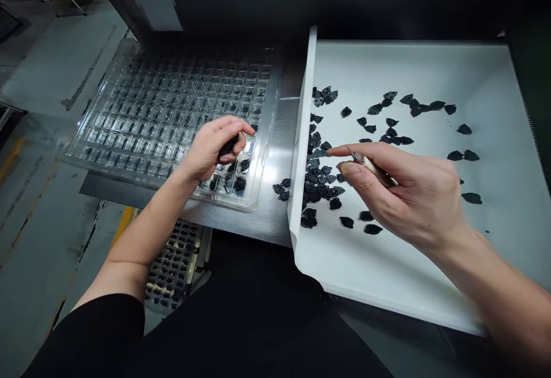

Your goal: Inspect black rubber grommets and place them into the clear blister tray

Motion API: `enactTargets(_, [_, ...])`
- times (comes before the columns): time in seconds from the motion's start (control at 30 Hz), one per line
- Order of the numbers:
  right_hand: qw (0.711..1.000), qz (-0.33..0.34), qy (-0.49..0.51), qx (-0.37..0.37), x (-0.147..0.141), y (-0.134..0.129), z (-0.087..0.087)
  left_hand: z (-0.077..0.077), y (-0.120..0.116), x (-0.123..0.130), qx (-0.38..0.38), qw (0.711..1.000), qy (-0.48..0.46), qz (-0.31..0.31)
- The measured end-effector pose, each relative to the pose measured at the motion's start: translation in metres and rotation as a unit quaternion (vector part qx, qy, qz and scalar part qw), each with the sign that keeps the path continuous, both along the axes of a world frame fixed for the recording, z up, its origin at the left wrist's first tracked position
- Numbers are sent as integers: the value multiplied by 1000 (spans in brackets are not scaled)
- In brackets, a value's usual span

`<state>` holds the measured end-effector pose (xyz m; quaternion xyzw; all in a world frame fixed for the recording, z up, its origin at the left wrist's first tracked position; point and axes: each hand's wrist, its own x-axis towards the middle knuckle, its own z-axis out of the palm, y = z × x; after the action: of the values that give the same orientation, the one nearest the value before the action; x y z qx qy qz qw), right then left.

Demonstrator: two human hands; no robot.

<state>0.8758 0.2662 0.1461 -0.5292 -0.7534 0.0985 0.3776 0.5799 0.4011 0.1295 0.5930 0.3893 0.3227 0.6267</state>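
My left hand (217,143) is closed around small black plastic parts (228,146), over the right side of a clear plastic tray (260,180) with many pockets. Some of those pockets hold black parts. My right hand (413,191) grips a slim craft knife (372,168), its pointed metal tip facing up and left. The index finger of that hand stretches toward a pile of black parts (318,180) along the left side of a white bin (413,269). Whether the fingertip touches one, I cannot tell.
A few black parts (282,189) lie on the metal table (275,223) between tray and bin. More are scattered across the bin floor. Below the table, another tray of dark parts (172,269) stands at the left. A dark panel (241,5) rises behind, with a paper sheet (155,2).
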Motion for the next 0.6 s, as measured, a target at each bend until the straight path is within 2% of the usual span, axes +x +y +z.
enactTargets(0.13, [1000,-21,17,-10,0,0,2,7,-11,34,-89,993,-44,-62])
enactTargets(0.33, [996,-41,75,-18,-4,-1,6,23,-39,84,-115,966,-145,-179])
enactTargets(0.47, [982,-27,172,-79,-6,-3,6,28,-50,97,-135,952,-173,-212])
enactTargets(0.6, [946,27,278,-166,-10,-4,8,29,-54,99,-146,940,-196,-237])
